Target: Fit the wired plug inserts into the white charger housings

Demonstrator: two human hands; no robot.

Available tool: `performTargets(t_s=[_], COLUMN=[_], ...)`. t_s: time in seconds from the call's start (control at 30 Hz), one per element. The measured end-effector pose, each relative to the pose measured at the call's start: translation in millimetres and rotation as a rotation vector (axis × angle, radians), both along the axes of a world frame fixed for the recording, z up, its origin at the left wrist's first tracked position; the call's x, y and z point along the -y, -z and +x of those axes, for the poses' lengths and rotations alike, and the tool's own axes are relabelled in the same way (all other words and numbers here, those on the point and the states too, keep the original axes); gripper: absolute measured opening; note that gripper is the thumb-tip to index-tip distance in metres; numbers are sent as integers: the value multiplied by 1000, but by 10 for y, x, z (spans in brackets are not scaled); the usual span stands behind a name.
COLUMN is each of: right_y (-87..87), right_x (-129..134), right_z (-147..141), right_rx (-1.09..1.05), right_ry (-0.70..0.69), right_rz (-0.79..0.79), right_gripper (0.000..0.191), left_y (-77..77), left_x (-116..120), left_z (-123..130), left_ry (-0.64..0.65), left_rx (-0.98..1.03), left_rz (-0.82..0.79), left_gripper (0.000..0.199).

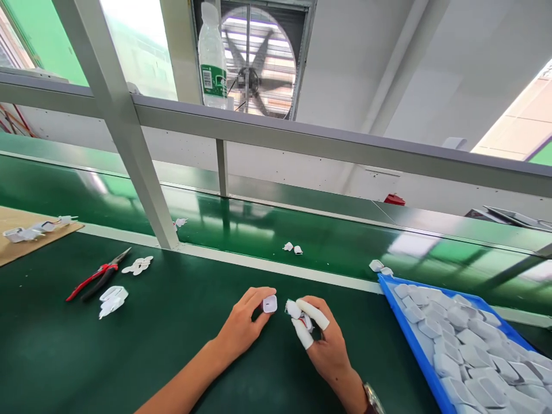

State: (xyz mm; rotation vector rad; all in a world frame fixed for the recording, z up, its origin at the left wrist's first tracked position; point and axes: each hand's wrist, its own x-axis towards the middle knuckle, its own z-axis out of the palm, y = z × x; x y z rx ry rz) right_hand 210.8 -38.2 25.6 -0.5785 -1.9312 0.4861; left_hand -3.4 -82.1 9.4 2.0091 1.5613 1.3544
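Observation:
In the head view my left hand (249, 319) is closed on a small white square plastic housing (269, 304), one face with a tiny dark slot turned outward. Just to its right, my right hand (324, 339) pinches a small white part with a bit of red wire (295, 309) between thumb and index finger. White finger cots cover those two fingertips, and part of what they hold is hidden. The two held parts are apart, a short gap between them, above the dark green table (172, 345).
At right stands a blue tray (411, 345) heaped with white plastic housings (470, 345). Red-and-black pliers (101, 275) and white pieces (114, 300) lie at left. Behind runs a green conveyor belt (241, 224) carrying a few white parts (293, 248). A grey post (125, 132) rises at left.

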Motion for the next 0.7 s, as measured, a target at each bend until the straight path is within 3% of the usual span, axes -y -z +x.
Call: performTargets(t_s=[0.2, 0.43, 0.7], right_y=[63, 34, 146], right_x=[40, 90, 215], right_z=[-17, -55, -8], right_rx=[16, -21, 176], right_ry=[-31, -84, -5], right_rz=[-57, 84, 233], right_gripper=[36, 56, 62], left_y=[-44, -26, -49], left_x=[41, 86, 98], left_z=[46, 66, 59], left_ry=[33, 67, 102], left_rx=[18, -66, -83], left_rz=[100, 223, 314], left_gripper=[34, 43, 37])
